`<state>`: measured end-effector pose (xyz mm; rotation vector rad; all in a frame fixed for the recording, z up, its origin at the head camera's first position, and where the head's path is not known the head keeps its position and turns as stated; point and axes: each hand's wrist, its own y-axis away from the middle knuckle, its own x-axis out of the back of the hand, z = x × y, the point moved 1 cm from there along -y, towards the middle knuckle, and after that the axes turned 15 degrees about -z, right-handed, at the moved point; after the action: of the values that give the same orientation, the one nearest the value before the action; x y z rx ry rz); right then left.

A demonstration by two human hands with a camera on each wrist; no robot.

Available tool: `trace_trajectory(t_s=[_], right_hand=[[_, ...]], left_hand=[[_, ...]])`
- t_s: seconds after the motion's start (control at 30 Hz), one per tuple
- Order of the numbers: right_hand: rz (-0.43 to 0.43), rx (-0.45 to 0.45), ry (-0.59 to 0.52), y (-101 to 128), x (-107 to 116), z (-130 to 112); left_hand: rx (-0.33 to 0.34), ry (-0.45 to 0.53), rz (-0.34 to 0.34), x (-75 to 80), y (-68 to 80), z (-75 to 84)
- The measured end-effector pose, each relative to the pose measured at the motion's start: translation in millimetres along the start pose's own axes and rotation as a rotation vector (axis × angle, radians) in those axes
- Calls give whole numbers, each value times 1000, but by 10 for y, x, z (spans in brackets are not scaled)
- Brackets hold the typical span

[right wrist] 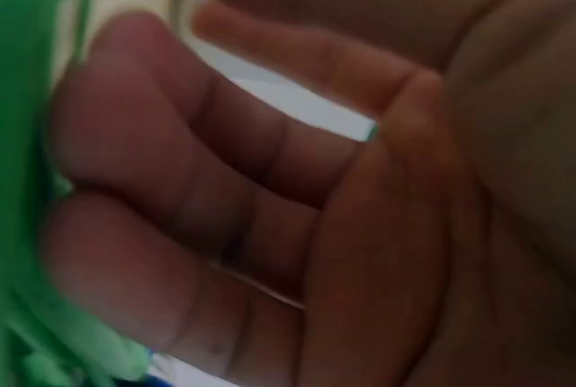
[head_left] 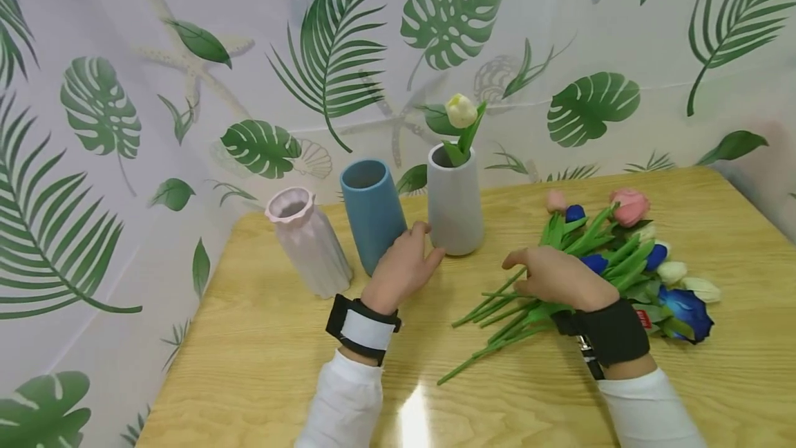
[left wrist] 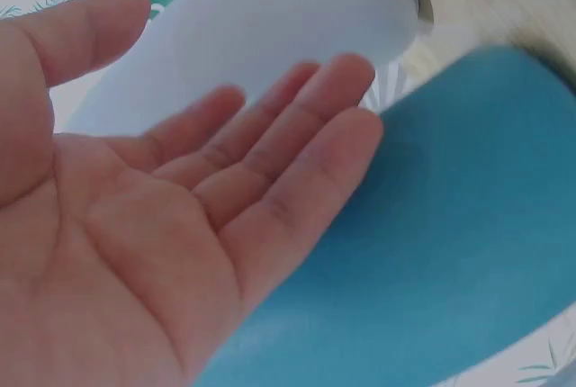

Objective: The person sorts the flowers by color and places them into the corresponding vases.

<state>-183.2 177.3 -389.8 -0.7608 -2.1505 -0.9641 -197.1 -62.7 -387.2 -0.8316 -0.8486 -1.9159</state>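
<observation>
Right hand [head_left: 560,278] rests on the flower bunch [head_left: 597,261], stems lying lengthwise twd the table's [head_left: 249,365] near-left; fingers loosely bent, grip prob. not closed. Left hand [head_left: 401,268], fingers straight, sits betw. blue vase [head_left: 372,213] & grey vase [head_left: 455,202].

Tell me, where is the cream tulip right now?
In the head view, the cream tulip stands in the grey vase, rightmost of three vases, beside the blue vase.

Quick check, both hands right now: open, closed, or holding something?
Left hand: open, fingers straight, between the blue vase and grey vase.
Right hand: on the flower stems, fingers curled; an actual grip cannot be told.
</observation>
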Motion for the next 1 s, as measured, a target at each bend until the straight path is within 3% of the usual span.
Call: trace_trajectory(t_s=[0.1, 0.77, 1.0], right_hand=[[-46, 20, 30, -21, -49, 62], [3, 54, 128, -115, -135, 130], [4, 18, 85, -89, -117, 115]], left_hand=[[3, -32, -1, 45, 23, -14], [33, -38, -53, 80, 64, -64], [33, -26, -57, 83, 85, -86]])
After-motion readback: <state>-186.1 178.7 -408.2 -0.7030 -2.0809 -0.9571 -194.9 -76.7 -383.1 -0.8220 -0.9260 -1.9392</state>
